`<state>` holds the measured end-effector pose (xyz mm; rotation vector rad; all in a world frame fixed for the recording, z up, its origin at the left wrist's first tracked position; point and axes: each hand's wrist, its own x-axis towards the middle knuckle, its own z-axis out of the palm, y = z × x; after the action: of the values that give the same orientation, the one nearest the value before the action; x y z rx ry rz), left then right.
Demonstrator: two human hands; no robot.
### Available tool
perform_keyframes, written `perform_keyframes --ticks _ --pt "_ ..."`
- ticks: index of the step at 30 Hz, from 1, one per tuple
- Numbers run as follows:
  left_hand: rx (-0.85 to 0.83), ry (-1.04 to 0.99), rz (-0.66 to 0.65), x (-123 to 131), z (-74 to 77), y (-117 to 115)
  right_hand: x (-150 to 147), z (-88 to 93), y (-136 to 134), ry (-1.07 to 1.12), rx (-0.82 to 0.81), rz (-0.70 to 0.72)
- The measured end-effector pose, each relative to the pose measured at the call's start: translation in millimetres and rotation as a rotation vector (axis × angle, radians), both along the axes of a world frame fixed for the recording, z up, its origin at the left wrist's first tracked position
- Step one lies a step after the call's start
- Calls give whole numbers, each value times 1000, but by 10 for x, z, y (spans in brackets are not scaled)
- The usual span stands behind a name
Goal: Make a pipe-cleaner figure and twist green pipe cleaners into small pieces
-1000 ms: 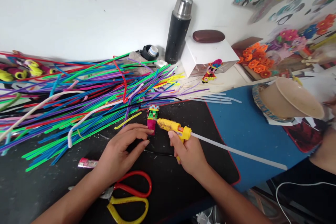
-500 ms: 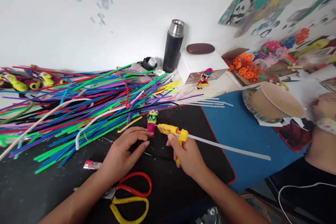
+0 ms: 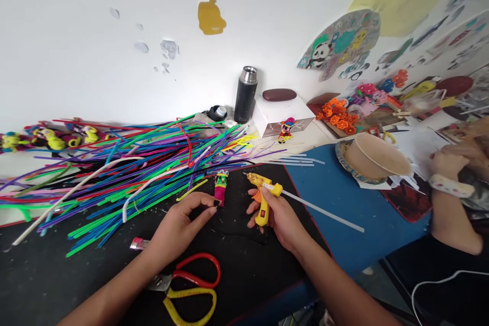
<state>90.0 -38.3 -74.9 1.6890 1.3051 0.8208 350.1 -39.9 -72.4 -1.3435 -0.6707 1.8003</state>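
Observation:
A small pipe-cleaner figure (image 3: pixel 220 191), with a green face and magenta body, is over the black mat. My left hand (image 3: pixel 187 219) pinches its lower end between thumb and forefinger, with a bit of black showing at the fingertips. To its right, my right hand (image 3: pixel 280 216) holds a yellow hot glue gun (image 3: pixel 263 209). The gun's nozzle points left, apart from the figure, and a long clear glue stick (image 3: pixel 324 211) sticks out of its back. Scissors (image 3: pixel 196 270) with one red and one yellow handle lie below my left hand, blades partly hidden by my forearm.
A heap of coloured pipe cleaners (image 3: pixel 153 173) spreads across the left. Behind stand a black thermos (image 3: pixel 245 97) and a white box (image 3: pixel 263 117), with another finished figure (image 3: pixel 286 130) against it. At right are a paper bowl (image 3: pixel 378 155) and another person's arm (image 3: pixel 454 214).
The glue gun has drawn back right, its nozzle leaving the figure, and has tilted more upright. My left hand stays at the figure's lower end. The view has tipped upward.

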Motion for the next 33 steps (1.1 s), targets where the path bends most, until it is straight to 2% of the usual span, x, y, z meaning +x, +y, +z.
perform_keyframes --ticks 4,9,14,17,20,23,26,33 --pt "-208 -177 40 10 132 -1 78 -10 68 -77 -39 93" --pt "-395 -427 121 91 245 5 170 -30 115 -289 2 187" --pt "-486 -582 157 180 250 -28 250 -85 59 -493 51 298" --pt "-501 -622 165 210 256 -48 285 -61 -44 -710 140 354" --pt "-501 -648 173 228 267 -66 276 40 -187 -863 307 281" --pt "-518 -664 170 260 263 -87 182 165 -312 -775 361 156" --pt "-545 -674 156 318 245 -119 -9 230 -361 -571 369 114" --pt "-640 -707 164 421 221 -224 -489 120 -306 -177 277 82"
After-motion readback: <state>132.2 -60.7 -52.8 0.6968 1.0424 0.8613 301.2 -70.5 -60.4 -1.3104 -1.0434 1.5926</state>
